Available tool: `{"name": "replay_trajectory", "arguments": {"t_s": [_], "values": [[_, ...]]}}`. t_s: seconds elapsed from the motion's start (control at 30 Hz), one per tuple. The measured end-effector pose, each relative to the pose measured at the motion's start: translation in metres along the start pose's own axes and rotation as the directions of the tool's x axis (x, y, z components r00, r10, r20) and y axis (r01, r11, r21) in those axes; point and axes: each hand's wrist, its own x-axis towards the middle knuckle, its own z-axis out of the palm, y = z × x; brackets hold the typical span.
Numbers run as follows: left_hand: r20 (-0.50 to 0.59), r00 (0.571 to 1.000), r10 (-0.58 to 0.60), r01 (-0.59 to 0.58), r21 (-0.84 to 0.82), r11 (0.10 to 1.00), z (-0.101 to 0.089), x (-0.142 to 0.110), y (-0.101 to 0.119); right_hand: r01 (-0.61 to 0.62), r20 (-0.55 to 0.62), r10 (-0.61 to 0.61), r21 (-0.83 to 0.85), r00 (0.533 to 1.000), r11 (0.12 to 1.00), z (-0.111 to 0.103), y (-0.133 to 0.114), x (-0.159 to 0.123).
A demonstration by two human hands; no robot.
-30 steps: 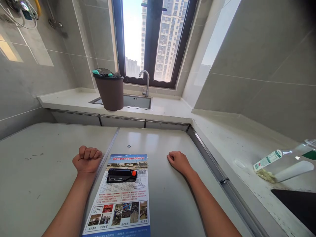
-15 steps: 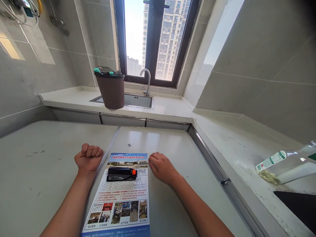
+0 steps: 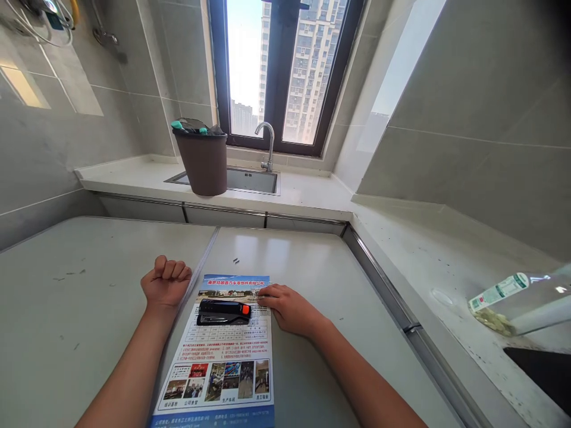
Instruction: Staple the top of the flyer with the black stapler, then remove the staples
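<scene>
A printed flyer (image 3: 223, 352) lies flat on the white table, and a black stapler (image 3: 220, 307) with an orange end rests across its upper half. My left hand (image 3: 166, 280) is closed in a fist on the table, left of the flyer, with nothing showing in it. On the other side, my right hand (image 3: 289, 309) reaches over the flyer's right edge. Its fingers are stretched out, with the tips close to the stapler's orange end and apart from it. Small staple strips (image 3: 236, 260) lie beyond the flyer's top edge.
Loose bits of staple (image 3: 70, 274) lie on the table's left side. Behind the table, a brown bin (image 3: 203, 165) stands on the counter by the sink (image 3: 254, 181) and faucet (image 3: 269, 145). A clear plastic bottle (image 3: 530, 303) lies on the right counter.
My right hand has moved left from the flyer's edge onto the flyer, toward the stapler. My left fist stays beside the flyer. The whole view has shifted slightly.
</scene>
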Motion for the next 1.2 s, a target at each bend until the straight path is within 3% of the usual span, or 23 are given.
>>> {"name": "replay_trajectory", "arguments": {"t_s": [0.2, 0.3, 0.37, 0.4, 0.5, 0.6, 0.67, 0.77, 0.87, 0.97, 1.03, 1.2], "values": [[-0.019, 0.999, -0.027, 0.029, 0.068, 0.997, 0.001, 0.000, -0.002, -0.045, -0.007, 0.045, 0.059, 0.999, 0.997, -0.014, 0.014, -0.008], [0.018, 0.995, -0.097, 0.084, 0.355, 0.931, 0.007, -0.001, -0.017, -0.079, -0.009, 0.080, 0.110, 0.997, 0.991, -0.022, 0.028, -0.018], [0.073, 0.984, -0.160, 0.069, 0.674, 0.736, 0.011, -0.003, -0.035, -0.110, -0.014, 0.114, 0.142, 0.993, 0.984, -0.025, 0.040, -0.024], [0.106, 0.977, -0.184, 0.010, 0.843, 0.538, 0.012, -0.004, -0.045, -0.127, -0.022, 0.132, 0.154, 0.991, 0.980, -0.027, 0.046, -0.028], [0.161, 0.946, -0.283, -0.066, 0.946, 0.319, 0.016, -0.011, -0.072, -0.164, -0.059, 0.178, 0.186, 0.982, 0.969, -0.030, 0.062, -0.037], [0.265, 0.869, -0.418, -0.326, 0.942, -0.080, 0.021, -0.019, -0.083, -0.194, -0.082, 0.215, 0.209, 0.973, 0.958, -0.032, 0.069, -0.042], [0.332, 0.819, -0.468, -0.461, 0.866, -0.192, 0.027, -0.023, -0.083, -0.214, -0.088, 0.237, 0.216, 0.967, 0.953, -0.032, 0.069, -0.044], [0.420, 0.726, -0.544, -0.593, 0.784, -0.185, 0.035, -0.028, -0.082, -0.227, -0.115, 0.258, 0.228, 0.959, 0.947, -0.030, 0.067, -0.043], [0.430, 0.655, -0.622, -0.645, 0.747, -0.163, 0.039, -0.030, -0.083, -0.255, -0.149, 0.293, 0.231, 0.944, 0.939, -0.029, 0.066, -0.041], [0.428, 0.620, -0.657, -0.661, 0.737, -0.143, 0.038, -0.030, -0.083, -0.285, -0.217, 0.345, 0.264, 0.913, 0.921, -0.028, 0.064, -0.038], [0.433, 0.602, -0.671, -0.663, 0.739, -0.118, 0.038, -0.030, -0.082, -0.242, -0.248, 0.329, 0.324, 0.911, 0.915, -0.028, 0.059, -0.036], [0.437, 0.560, -0.704, -0.661, 0.748, -0.061, 0.041, -0.031, -0.080, -0.071, -0.143, 0.142, 0.413, 0.979, 0.908, -0.026, 0.042, -0.029]]}}
